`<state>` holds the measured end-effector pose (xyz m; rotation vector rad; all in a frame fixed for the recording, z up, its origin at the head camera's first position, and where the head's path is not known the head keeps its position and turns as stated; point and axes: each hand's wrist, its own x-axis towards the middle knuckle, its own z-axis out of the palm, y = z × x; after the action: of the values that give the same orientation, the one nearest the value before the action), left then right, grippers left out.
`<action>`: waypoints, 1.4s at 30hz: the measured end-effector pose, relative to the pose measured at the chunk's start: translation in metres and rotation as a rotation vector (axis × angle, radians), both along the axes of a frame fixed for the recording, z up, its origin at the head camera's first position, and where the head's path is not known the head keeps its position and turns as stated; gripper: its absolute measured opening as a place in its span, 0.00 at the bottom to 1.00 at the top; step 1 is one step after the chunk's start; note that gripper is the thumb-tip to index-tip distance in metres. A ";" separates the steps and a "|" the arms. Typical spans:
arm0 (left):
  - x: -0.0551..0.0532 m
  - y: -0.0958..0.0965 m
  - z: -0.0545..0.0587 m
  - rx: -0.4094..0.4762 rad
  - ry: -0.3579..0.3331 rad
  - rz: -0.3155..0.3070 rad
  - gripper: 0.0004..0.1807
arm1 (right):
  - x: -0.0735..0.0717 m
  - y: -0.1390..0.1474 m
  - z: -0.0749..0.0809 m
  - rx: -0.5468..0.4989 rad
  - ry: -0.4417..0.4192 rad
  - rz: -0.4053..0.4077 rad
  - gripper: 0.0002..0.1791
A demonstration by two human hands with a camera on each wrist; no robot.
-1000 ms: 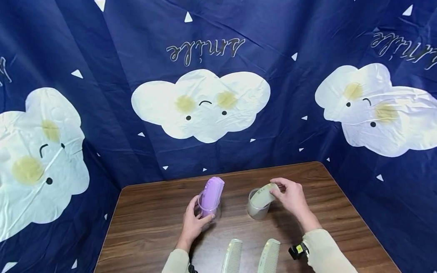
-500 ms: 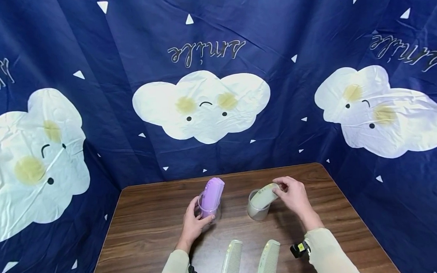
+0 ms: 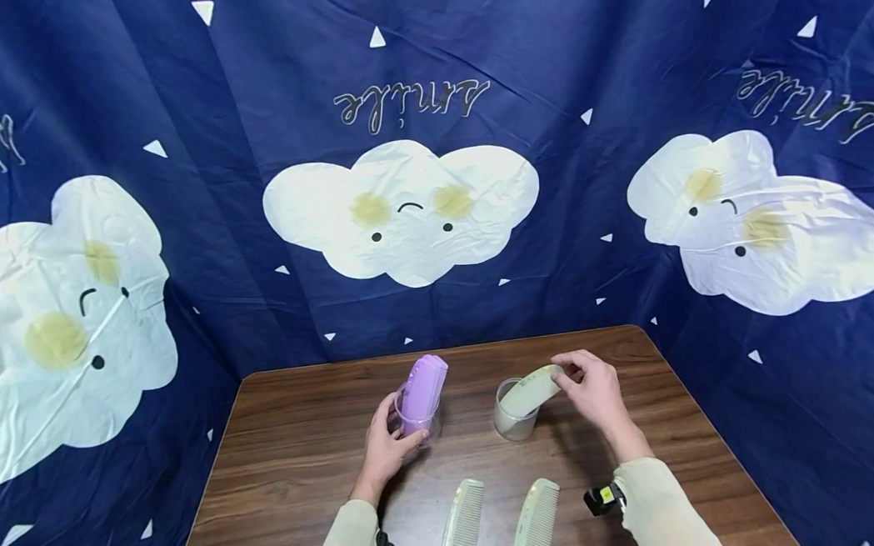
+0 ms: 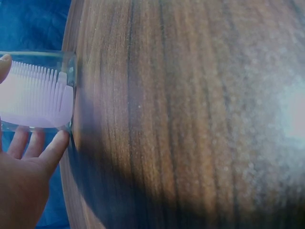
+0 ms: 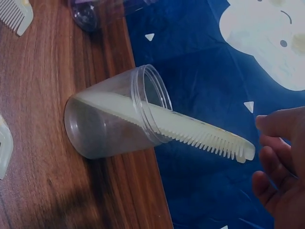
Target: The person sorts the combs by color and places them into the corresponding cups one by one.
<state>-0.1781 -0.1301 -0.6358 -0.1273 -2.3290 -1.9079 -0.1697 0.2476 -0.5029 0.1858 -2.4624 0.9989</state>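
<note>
My left hand (image 3: pixel 384 450) grips a clear plastic jar (image 3: pixel 436 429), thumb on one side and fingers on the other. A purple comb (image 3: pixel 425 388) stands in that jar, its upper end above the rim; its teeth show in the left wrist view. To the right, a second clear jar (image 5: pixel 112 136) holds a pale green comb (image 5: pixel 205 134), which leans out over the rim toward my right hand (image 3: pixel 596 390). In the right wrist view, the fingertips (image 5: pixel 261 123) are just off the comb's end, loosely curved, with nothing between them.
Two more pale green combs, a left one (image 3: pixel 463 526) and a right one (image 3: pixel 537 523), lie on the wooden table (image 3: pixel 291 466) toward the front. A dark blue cloth (image 3: pixel 573 290) with cloud prints hangs behind and beside the table.
My right hand has shifted slightly right and let go of the pale green comb, which now leans further over to the right in its jar. The left hand stays put on its jar.
</note>
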 end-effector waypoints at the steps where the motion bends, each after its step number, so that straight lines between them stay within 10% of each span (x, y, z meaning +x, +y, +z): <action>1: 0.000 0.000 0.000 -0.001 0.003 0.000 0.50 | 0.001 0.000 0.001 -0.006 0.000 0.003 0.13; 42: -0.002 -0.002 -0.001 0.036 0.011 -0.011 0.49 | 0.031 -0.021 -0.024 -0.101 -0.073 0.186 0.16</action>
<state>-0.1799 -0.1318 -0.6372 -0.1475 -2.2910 -1.9477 -0.1385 0.2270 -0.5264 0.3568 -2.4874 1.2249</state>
